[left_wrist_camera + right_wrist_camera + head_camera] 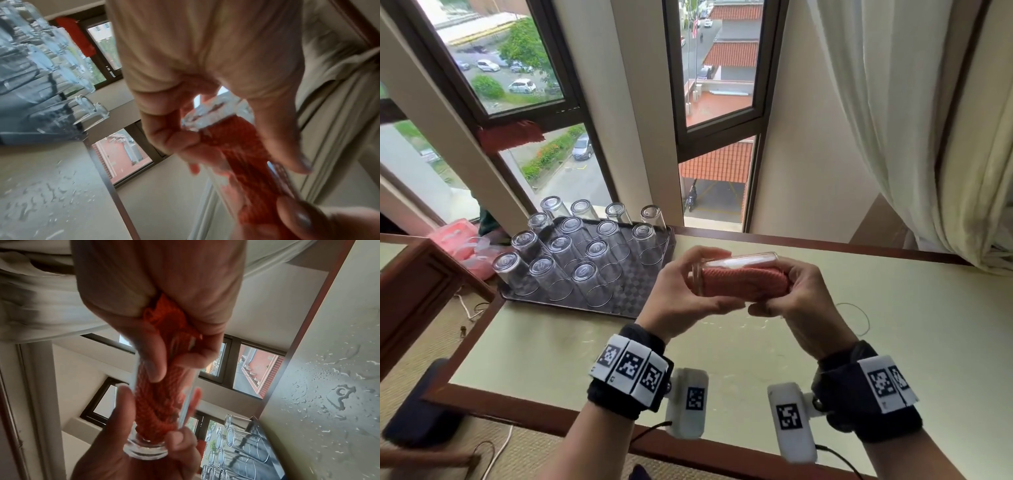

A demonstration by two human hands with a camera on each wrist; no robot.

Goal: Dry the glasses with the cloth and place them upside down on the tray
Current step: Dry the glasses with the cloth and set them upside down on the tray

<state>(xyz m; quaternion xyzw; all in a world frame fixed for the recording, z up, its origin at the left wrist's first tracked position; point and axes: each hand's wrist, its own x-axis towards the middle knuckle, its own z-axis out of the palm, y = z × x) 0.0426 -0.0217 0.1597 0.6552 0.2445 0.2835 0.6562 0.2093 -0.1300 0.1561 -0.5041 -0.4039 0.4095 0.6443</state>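
Note:
I hold a clear glass (743,259) level over the cream table (893,325). A salmon-red cloth (743,282) is stuffed inside it. My left hand (690,287) grips the thick base end (144,449), fingers above and thumb below. My right hand (801,298) grips the mouth end and the bunched cloth (164,324) coming out of it. In the left wrist view the cloth (242,154) fills the glass (205,116). To the left lies a dark checkered tray (633,294) carrying several glasses (585,274) standing upside down.
Water droplets (329,386) spot the table near my hands. A pink plastic bag (462,246) lies beyond the tray's left side. A red cloth (510,135) hangs on the window frame. A white curtain (928,137) hangs at the right, and a dark padded seat (424,411) stands low left.

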